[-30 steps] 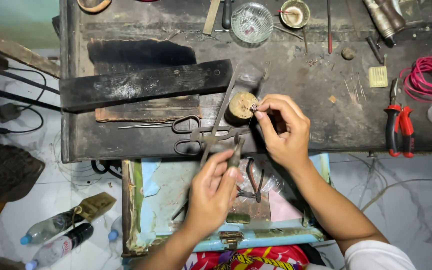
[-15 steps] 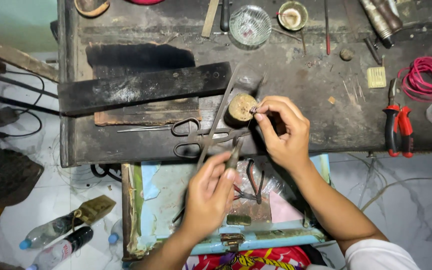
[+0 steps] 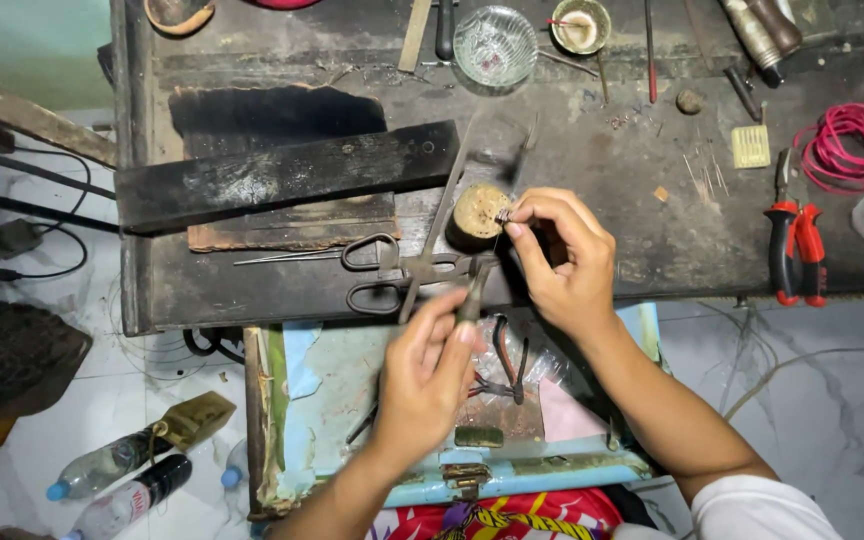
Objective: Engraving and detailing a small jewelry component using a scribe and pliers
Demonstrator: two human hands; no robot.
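My right hand [image 3: 562, 262] pinches a tiny metal piece [image 3: 503, 215] against the top of a small round wooden block [image 3: 474, 213] on the dark workbench [image 3: 602, 180]. My left hand [image 3: 430, 378] grips the handle of a slim tool [image 3: 474, 290] whose tip points up toward the block. Dark scissors [image 3: 372, 272] lie just left of the tool, near the bench's front edge.
A black wooden bar [image 3: 282, 175] lies left of the block. A glass dish [image 3: 494, 45] and a small bowl [image 3: 581, 24] stand at the back. Red-handled pliers [image 3: 794, 250] and a red wire coil [image 3: 845, 145] are at right. An open blue drawer [image 3: 512, 470] sits under my hands; bottles [image 3: 117, 480] lie on the floor.
Both hands stay at the block with only slight shifts; the left hand's tool has edged a little.
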